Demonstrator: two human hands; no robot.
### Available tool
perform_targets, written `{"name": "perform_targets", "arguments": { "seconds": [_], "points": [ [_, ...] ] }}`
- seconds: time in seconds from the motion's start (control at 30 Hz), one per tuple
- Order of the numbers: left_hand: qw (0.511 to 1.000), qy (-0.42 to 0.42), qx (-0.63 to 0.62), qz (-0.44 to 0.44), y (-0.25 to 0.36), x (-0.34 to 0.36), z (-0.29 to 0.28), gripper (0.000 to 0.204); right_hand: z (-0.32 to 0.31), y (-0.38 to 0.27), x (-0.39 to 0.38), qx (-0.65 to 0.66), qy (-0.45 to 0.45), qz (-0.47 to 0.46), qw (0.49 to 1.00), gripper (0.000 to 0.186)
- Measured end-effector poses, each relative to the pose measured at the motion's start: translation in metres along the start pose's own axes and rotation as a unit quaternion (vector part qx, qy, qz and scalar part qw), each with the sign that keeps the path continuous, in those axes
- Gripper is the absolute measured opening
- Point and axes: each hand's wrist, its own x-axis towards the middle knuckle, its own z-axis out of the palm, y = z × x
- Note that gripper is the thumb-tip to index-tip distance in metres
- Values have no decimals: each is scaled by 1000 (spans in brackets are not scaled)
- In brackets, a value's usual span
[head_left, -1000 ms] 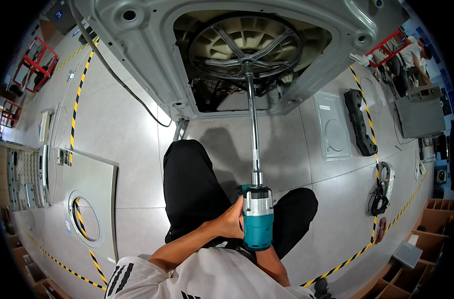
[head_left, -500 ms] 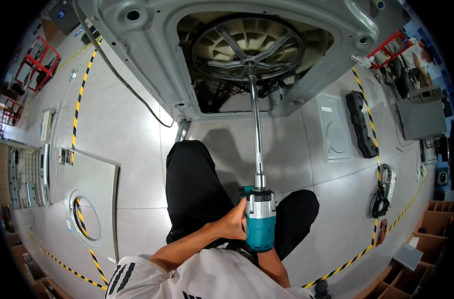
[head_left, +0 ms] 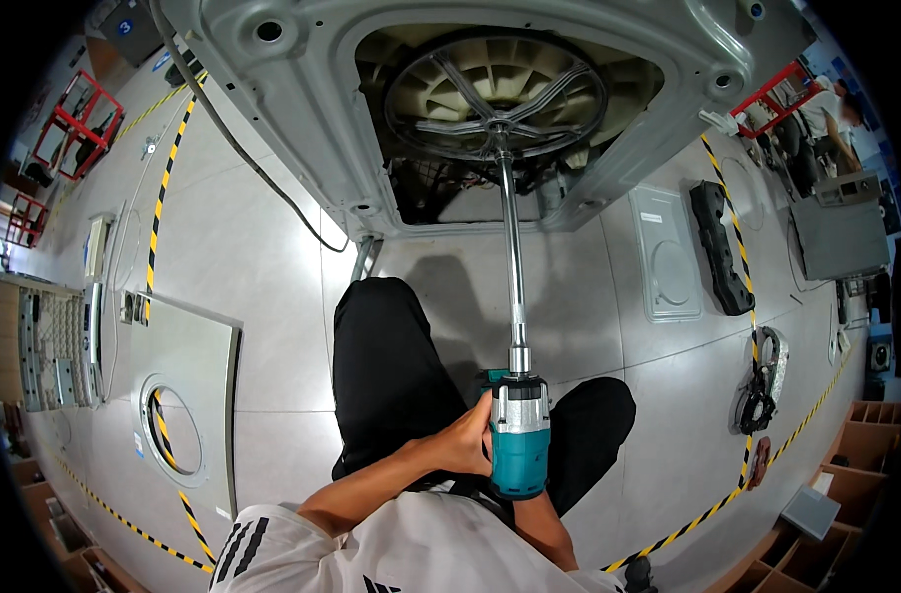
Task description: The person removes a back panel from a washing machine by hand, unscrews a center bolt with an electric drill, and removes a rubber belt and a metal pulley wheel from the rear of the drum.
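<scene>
Teal plastic and bare silver metal form the body of the power driver [head_left: 519,463], held between the knees. Its long, polished steel bar [head_left: 513,252] extends to the hub of a dark metal wheel [head_left: 498,127] with thick spokes. Behind the wheel, a pale, ribbed plastic drum [head_left: 490,87] shows through the rounded opening of a grey sheet-metal cabinet [head_left: 297,138].

The left hand [head_left: 465,442] is closed around the driver's left side. The right hand is hidden behind the driver; its degree of opening and hold cannot be told.

The bar crosses the opening's lower edge. At left, a dark flexible cable [head_left: 241,156] hangs beside the cabinet; a flat grey panel [head_left: 208,361] with a round hole lies on the smooth tiled floor [head_left: 282,346]. At right lie a stamped cover [head_left: 668,259] and a long black block [head_left: 719,252], near striped tape [head_left: 740,235].
</scene>
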Motion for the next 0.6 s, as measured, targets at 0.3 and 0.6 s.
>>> {"name": "perform_targets", "arguments": {
  "seconds": [0.3, 0.6],
  "points": [
    [988, 90, -114, -44, 54, 66, -153, 71, -11, 12, 1, 614, -70, 188, 764, 12],
    [884, 232, -405, 31, 96, 211, -199, 37, -4, 14, -2, 121, 7, -10, 993, 37]
  ]
}}
